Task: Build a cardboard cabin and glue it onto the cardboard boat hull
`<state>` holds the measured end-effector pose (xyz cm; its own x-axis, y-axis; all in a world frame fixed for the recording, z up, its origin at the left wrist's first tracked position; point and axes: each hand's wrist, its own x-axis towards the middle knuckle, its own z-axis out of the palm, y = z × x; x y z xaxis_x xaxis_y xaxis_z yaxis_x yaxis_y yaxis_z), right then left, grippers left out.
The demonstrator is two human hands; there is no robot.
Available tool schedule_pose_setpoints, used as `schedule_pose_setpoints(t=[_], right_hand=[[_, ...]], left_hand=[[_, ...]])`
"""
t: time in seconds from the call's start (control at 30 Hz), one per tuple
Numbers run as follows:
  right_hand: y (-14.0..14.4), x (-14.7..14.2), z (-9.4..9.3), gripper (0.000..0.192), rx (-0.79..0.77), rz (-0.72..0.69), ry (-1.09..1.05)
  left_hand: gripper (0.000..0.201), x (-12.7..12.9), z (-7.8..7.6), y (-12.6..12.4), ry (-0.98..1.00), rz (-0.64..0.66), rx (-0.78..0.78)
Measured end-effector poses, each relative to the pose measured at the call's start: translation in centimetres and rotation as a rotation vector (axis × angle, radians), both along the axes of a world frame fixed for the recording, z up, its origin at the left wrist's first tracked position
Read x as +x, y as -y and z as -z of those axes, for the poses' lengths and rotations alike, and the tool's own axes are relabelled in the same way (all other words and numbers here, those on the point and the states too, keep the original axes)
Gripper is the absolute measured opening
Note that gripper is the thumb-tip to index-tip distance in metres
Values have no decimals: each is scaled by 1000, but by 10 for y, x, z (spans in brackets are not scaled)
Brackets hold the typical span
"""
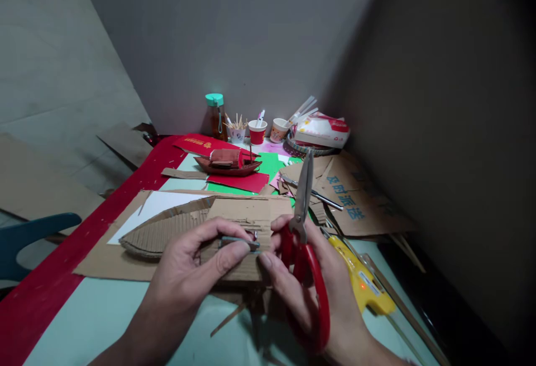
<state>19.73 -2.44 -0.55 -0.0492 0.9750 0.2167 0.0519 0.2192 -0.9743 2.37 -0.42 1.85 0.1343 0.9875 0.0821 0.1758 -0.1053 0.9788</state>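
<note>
My left hand is closed in a pinch on a small, dark-edged cardboard strip. Red-handled scissors rest in my right hand, their blades pointing up and together. The right thumb and fingertips are close to the strip's right end; whether they touch it is unclear. Behind my hands lies a cardboard model boat with a pointed bow at the left and a flat cardboard cover over its right part. My left hand hides some of the boat's side.
A small reddish-brown model boat stands farther back. Cups with sticks and pens, a bottle and a tissue pack line the wall. At right are a yellow glue gun, a utility knife and printed cardboard.
</note>
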Motion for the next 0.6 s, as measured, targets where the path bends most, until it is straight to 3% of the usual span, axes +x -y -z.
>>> schedule_pose_setpoints(t=[0.23, 0.47, 0.6], right_hand=[[-2, -2, -7, 22, -47, -2, -30], [-1, -2, -13, 21, -22, 4, -30], [-2, 0, -13, 21, -34, -1, -24]], left_hand=[[18, 5, 2, 10, -148, -200, 120], [26, 14, 1, 17, -115, -255, 78], [25, 12, 2, 18, -82, -217, 28]])
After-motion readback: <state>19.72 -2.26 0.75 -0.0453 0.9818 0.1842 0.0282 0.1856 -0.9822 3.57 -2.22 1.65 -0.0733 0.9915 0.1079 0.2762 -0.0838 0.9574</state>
